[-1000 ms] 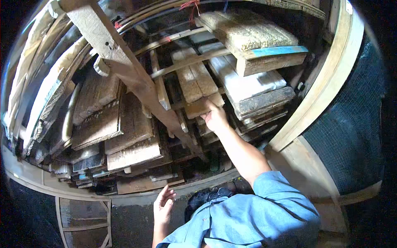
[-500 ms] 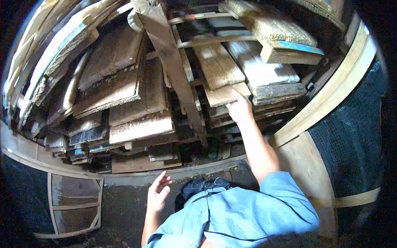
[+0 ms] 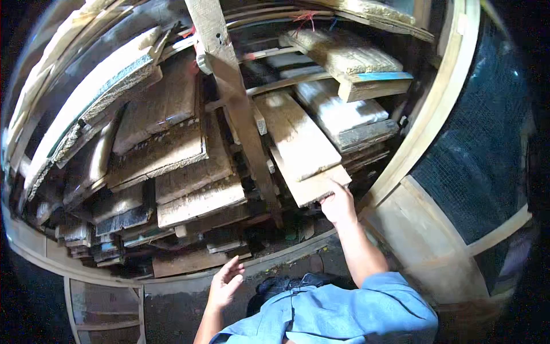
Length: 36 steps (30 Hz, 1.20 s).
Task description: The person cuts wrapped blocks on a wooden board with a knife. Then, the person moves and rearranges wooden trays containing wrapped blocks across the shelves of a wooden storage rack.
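Observation:
My right hand grips the near end of a pale wooden board, thumb on top and fingers curled beneath. A second, longer plank lies on top of that board, set back a little from its end. Both jut out of the rack toward me. My left hand hangs in front of the lower stacks, fingers apart, with nothing in it. Right beside the two boards is a whitish plank on a dark, weathered one.
Stacks of rough boards fill the rack on the left. An upright post slants between the stacks. To the right stand a wooden frame and dark mesh. A blue-edged block sits at upper right.
My right hand has drawn the board and the plank on it out of the rack, toward me. My left hand stays raised and empty. The view has shifted slightly.

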Tool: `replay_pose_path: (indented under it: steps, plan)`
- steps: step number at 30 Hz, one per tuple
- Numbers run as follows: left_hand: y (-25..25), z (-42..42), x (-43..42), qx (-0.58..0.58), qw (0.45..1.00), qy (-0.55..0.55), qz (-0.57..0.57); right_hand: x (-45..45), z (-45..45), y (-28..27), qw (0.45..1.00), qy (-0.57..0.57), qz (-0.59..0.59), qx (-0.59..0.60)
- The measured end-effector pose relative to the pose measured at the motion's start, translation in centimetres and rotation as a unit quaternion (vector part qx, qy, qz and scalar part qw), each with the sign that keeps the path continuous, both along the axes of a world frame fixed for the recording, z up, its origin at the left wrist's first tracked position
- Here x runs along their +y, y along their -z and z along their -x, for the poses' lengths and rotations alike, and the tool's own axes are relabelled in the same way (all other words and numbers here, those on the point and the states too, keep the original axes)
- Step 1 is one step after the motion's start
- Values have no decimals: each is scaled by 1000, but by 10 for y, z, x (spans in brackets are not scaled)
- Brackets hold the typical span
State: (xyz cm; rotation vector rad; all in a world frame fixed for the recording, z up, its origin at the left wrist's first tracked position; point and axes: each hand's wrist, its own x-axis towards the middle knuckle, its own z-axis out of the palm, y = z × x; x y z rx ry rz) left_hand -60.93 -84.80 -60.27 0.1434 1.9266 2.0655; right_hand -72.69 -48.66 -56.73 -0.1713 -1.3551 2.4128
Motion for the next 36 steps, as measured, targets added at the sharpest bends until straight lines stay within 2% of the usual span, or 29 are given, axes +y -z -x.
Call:
replay_pose_path:
  steps: [1,2,4,6,8,10,12,18,21,24,34,36]
  plan:
    - [-1,1,0,-1,1000,11,15,-2,-11,0,979,82,-184,25]
    - [-3,1,2,-3,999,22,29,-3,-20,-3,985,-34,168,8]
    - [-5,-1,6,-6,999,34,8,-7,-46,-17,989,-17,146,-5]
    - [-7,-3,9,-6,998,53,27,0,-65,-11,984,-16,176,-24]
    - [-2,-7,15,6,998,57,26,6,-83,-4,984,-31,170,37]
    - [4,-10,24,3,999,47,-22,13,-104,-6,985,-52,158,45]
    - [-7,-15,40,8,999,52,-6,24,-130,-6,984,-34,176,-3]
    - [-30,-28,94,37,985,154,70,53,-198,-36,985,-48,162,33]
    - [-33,-37,115,49,982,170,61,62,-227,-70,985,-53,157,49]
    - [-39,-49,128,37,982,176,61,81,-243,-70,989,-44,133,39]
    - [-23,-76,151,45,982,178,50,107,-285,-150,973,-116,189,71]
    - [-27,-80,152,39,983,172,48,112,-286,-160,977,-115,150,102]
